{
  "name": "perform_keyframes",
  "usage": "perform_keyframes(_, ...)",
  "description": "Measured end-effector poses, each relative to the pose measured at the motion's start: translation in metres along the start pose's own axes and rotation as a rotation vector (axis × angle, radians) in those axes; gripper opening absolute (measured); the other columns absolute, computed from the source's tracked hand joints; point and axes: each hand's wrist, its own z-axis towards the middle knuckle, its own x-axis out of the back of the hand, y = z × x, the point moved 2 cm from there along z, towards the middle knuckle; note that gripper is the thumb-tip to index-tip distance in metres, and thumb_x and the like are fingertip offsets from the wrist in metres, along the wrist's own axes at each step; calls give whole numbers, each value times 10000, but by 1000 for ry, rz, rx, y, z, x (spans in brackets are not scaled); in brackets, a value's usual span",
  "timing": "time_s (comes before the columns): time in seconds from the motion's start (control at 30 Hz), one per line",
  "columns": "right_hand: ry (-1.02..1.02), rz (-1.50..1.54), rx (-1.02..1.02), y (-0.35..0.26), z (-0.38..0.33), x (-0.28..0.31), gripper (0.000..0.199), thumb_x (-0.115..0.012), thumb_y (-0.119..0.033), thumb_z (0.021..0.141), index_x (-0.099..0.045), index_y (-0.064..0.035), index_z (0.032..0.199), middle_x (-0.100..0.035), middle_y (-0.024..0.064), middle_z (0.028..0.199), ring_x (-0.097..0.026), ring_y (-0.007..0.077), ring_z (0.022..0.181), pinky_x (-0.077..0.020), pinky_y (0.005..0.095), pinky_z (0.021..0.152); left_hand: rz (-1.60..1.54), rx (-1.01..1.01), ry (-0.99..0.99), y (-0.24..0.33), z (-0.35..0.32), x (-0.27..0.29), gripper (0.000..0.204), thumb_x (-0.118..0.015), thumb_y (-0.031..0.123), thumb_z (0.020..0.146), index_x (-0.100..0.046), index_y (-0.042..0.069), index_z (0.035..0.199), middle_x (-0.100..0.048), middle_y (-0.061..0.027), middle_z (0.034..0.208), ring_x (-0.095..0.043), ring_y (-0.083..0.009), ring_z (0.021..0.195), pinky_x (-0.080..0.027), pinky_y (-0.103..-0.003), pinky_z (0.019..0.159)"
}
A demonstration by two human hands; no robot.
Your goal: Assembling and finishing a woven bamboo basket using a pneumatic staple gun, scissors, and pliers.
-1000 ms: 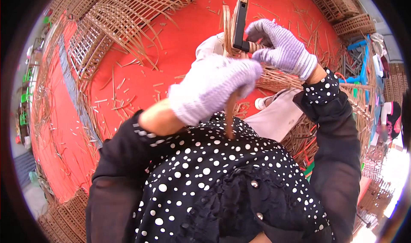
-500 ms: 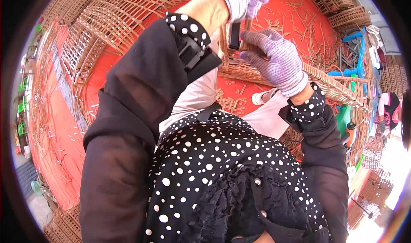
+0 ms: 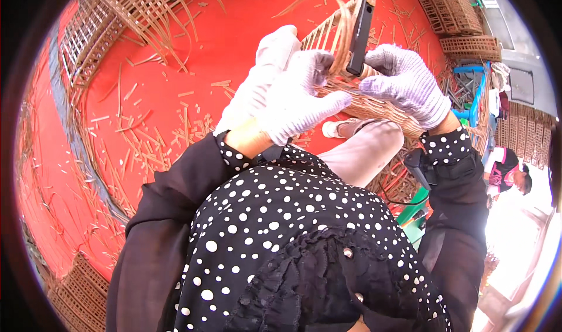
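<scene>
Lilac-gloved R hand (image 3: 404, 87), 2 o'clock, pinches cane frame (image 3: 369, 70); L hand (image 3: 301, 95), 12, grip unclear; strip (image 3: 346, 33), 1, cd kink if yanked.

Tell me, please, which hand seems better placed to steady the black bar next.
Probably the right hand: it sits close beside the lower end of the black bar, whereas the left hand lies slightly farther off.

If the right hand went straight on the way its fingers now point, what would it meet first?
Probably the black bar, near its lower end, just left of the right hand; depth is unclear from this view.
</scene>
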Motion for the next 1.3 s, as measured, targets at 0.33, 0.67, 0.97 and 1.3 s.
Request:
perform_keyframes(0.33, -210, 230, -259, -7, 17, 9, 400, -700, -54, 721, -507, 53, 1054, -602, 143, 1004, -587, 174, 924, -469, 280, 806, 64, 2, 73, -12, 17, -17, 469, -649, 294, 719, -499, 37, 1081, -512, -154, 1000, -524, -289, 949, -437, -373, 809)
perform_keyframes(0.67, -401, 512, -258, 3, 25, -2, 566, -723, -27, 684, -459, 60, 1177, -567, 105, 1112, -569, 154, 994, -461, 279, 875, -103, -69, 28, -22, -3, -3, 466, -727, 211, 690, -505, 37, 1061, -533, -115, 956, -571, -206, 827, -480, -312, 734)
perform_keyframes(0.97, -295, 388, -169, 16, 28, 6, 450, -732, -66, 678, -525, 51, 1060, -624, 70, 886, -597, 87, 763, -479, 214, 657, -121, 83, 170, 20, -20, 1, 344, -768, 217, 694, -556, 20, 880, -536, -19, 666, -484, -90, 573, -428, -241, 533)
perform_keyframes(1.3, -228, 299, -120, 14, 19, 3, 484, -712, -84, 691, -500, 59, 1102, -610, 88, 952, -606, 128, 826, -497, 256, 728, -42, 143, 99, 5, -8, -33, 312, -725, 295, 720, -640, 5, 798, -651, -87, 697, -625, -152, 621, -472, -264, 568)
